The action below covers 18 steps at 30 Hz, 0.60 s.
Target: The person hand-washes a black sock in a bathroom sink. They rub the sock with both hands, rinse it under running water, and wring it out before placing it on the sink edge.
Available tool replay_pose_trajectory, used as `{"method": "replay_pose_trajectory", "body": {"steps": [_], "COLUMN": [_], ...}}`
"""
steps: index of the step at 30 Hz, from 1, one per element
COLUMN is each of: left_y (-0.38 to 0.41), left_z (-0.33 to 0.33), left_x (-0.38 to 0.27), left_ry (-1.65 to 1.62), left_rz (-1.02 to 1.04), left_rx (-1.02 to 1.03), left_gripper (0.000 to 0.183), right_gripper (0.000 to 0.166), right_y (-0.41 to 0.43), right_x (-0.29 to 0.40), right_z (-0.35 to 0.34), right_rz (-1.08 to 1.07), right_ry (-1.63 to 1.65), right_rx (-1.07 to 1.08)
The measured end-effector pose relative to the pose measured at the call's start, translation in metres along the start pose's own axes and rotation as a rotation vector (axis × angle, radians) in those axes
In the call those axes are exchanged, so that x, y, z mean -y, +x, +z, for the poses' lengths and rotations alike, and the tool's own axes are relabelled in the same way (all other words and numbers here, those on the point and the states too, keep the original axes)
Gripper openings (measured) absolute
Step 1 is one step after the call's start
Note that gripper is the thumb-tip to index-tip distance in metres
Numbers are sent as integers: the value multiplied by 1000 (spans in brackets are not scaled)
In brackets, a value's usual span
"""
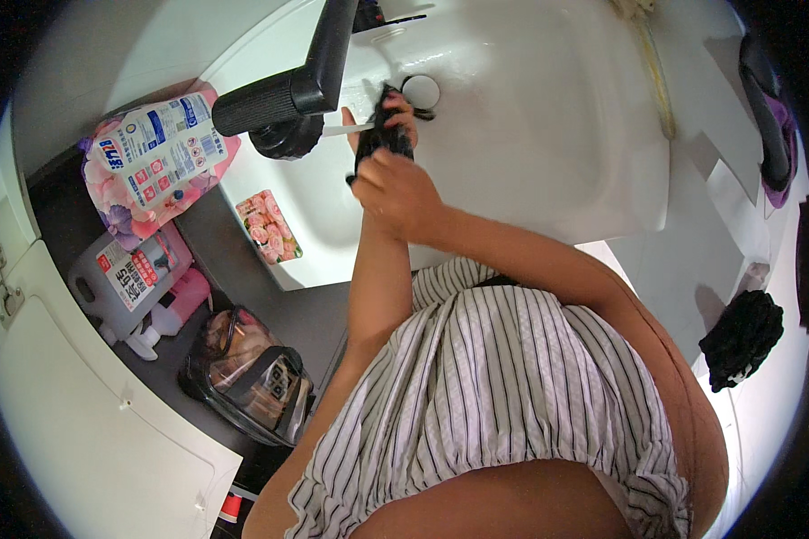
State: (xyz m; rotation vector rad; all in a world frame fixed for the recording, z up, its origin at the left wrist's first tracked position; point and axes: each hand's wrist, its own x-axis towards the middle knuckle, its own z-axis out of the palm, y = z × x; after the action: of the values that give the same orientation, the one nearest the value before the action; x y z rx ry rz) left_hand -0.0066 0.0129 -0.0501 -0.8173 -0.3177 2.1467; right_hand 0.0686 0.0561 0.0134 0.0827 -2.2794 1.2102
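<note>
Over the white washbasin (pixel 526 128), both of my hands grip a wet black cloth (pixel 384 138). My left hand (pixel 400 114) is farther in, its fingers curled over the cloth and its thumb apart on the left. My right hand (pixel 399 192) is closed on the near end, just above my left wrist, and looks slightly blurred. From the black faucet (pixel 263 111), a thin stream of water (pixel 346 130) runs onto the cloth. A thin black loop of the cloth reaches the round white drain cover (pixel 421 92). Part of the cloth is hidden by my fingers.
On the dark counter at left stand a pink floral detergent pouch (pixel 155 141), a jug (pixel 131 269), a pink pump bottle (pixel 178 303) and a clear toiletry bag (pixel 256 377). A rose-printed card (pixel 270 227) lies on the basin's corner. A black fabric bundle (pixel 741 340) is at right.
</note>
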Motion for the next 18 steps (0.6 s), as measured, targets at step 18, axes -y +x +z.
{"method": "replay_pose_trajectory", "body": {"steps": [18], "left_y": [-9], "left_z": [21], "left_x": [9], "left_ry": [928], "left_rz": [327], "left_rx": [-301], "left_gripper": [31], "right_gripper": [64], "right_y": [-5], "right_x": [-151], "right_z": [7], "right_rz": [1494], "right_ry": [740], "right_rx": [147]}}
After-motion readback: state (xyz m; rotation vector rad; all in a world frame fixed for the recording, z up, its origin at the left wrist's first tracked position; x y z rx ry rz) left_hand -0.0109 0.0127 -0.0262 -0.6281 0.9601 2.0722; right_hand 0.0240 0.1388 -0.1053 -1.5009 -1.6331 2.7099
